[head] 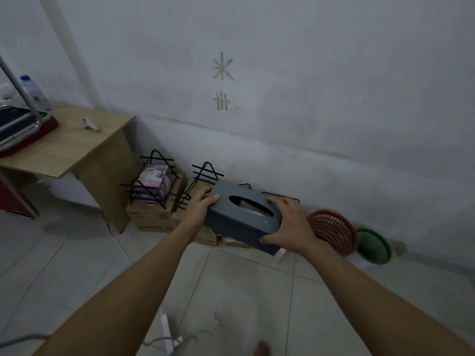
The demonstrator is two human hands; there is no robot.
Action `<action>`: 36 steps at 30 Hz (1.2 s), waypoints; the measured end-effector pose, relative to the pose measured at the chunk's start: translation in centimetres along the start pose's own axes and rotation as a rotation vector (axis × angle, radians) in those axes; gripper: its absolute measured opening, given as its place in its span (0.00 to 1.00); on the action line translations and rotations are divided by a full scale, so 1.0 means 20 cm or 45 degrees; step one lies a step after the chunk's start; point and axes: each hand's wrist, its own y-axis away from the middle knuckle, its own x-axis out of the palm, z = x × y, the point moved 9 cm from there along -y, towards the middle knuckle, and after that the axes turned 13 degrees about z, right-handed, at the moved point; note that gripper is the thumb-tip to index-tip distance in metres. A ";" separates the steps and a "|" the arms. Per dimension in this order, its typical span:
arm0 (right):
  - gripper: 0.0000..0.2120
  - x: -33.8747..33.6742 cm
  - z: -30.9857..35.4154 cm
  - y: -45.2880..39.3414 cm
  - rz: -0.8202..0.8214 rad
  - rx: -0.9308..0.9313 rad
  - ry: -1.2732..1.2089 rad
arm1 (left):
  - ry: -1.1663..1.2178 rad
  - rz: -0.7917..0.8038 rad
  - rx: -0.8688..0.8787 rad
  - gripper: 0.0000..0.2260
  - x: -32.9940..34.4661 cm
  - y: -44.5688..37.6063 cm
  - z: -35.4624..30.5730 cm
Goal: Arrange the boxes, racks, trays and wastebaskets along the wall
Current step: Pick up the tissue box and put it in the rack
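Gripping both hands, grey slotted tissue box (243,215)

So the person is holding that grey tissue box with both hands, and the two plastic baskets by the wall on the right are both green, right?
Not quite. The head view shows only one green basket; the basket beside it is orange-red. The rest holds: the left hand and right hand both grip the grey tissue box, and the baskets sit by the wall on the right.
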 end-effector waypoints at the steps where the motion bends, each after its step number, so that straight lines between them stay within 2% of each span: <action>1: 0.52 0.01 0.01 -0.07 0.010 -0.006 0.009 | 0.007 -0.015 -0.007 0.08 -0.04 -0.04 0.01; 11: 0.56 0.11 -0.01 -0.83 0.194 -0.039 0.064 | -0.011 -0.164 -0.115 0.16 -0.38 -0.58 0.07; 21: 0.56 0.15 0.07 -1.35 0.342 -0.121 0.066 | 0.008 -0.308 -0.162 0.13 -0.68 -0.88 0.10; 27: 0.57 0.18 0.22 -1.58 0.327 -0.125 0.043 | -0.044 -0.291 -0.141 0.16 -0.94 -1.03 0.07; 29: 0.57 0.22 0.28 -1.64 0.312 -0.111 0.042 | -0.052 -0.287 -0.145 0.14 -1.03 -1.05 0.06; 31: 0.56 0.29 0.36 -1.68 0.307 -0.087 0.030 | -0.053 -0.261 -0.136 0.12 -1.15 -1.06 0.08; 36: 0.57 0.58 0.61 -1.71 0.294 -0.009 -0.043 | -0.092 -0.160 -0.137 0.17 -1.50 -1.01 0.20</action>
